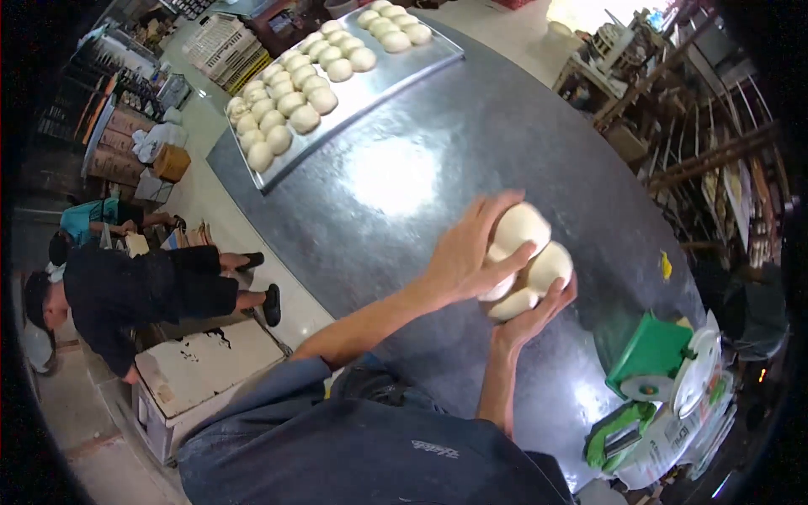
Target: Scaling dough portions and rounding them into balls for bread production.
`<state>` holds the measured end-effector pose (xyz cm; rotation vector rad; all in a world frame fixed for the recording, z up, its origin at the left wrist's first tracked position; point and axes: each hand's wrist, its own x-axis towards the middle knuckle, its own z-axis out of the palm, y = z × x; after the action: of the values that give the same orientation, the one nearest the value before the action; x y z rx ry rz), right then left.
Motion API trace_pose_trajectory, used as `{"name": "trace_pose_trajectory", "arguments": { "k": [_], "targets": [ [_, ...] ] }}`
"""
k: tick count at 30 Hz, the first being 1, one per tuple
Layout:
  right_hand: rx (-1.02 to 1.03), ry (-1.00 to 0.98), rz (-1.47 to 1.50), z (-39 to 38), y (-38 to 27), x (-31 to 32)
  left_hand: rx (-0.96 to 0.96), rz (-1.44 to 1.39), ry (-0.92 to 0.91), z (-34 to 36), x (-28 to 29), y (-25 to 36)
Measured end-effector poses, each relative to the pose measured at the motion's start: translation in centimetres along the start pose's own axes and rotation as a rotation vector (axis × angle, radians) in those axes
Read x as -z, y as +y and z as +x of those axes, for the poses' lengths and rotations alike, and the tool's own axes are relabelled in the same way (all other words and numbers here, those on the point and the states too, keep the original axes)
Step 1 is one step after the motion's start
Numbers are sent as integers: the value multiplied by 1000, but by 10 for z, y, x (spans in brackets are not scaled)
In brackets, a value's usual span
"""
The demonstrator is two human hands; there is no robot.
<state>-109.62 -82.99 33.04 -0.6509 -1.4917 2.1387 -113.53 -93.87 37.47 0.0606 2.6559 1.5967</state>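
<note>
Above the dark metal table (337,210), several pale, smooth dough balls (522,229) are gathered between my two hands. My left hand (473,252) wraps them from the left, its thumb lying across the front. From the near right, my right hand (539,316) cups the cluster, fingers curled round the lower balls. Parts of the dough are hidden behind my fingers. At the far left of the table lies a metal tray (385,74), bearing many more dough balls (290,103) in clusters with gaps between them.
A green weighing scale (648,353) stands at the table's right edge, beside a green-and-white bag (619,438). A yellow scrap (666,266) lies on the right side. On the left, a person in dark clothes (151,286) bends by a white chest (210,366). Racks (715,168) line the far right.
</note>
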Motion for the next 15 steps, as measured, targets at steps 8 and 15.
{"name": "trace_pose_trajectory", "arguments": {
  "k": [8, 15],
  "targets": [
    [332, 98, 19, 24, -22, -203, -410, -269, 163, 156, 201, -23],
    [545, 119, -107, 58, -69, -292, -172, 235, 51, 306, 284, -220]
  ]
}}
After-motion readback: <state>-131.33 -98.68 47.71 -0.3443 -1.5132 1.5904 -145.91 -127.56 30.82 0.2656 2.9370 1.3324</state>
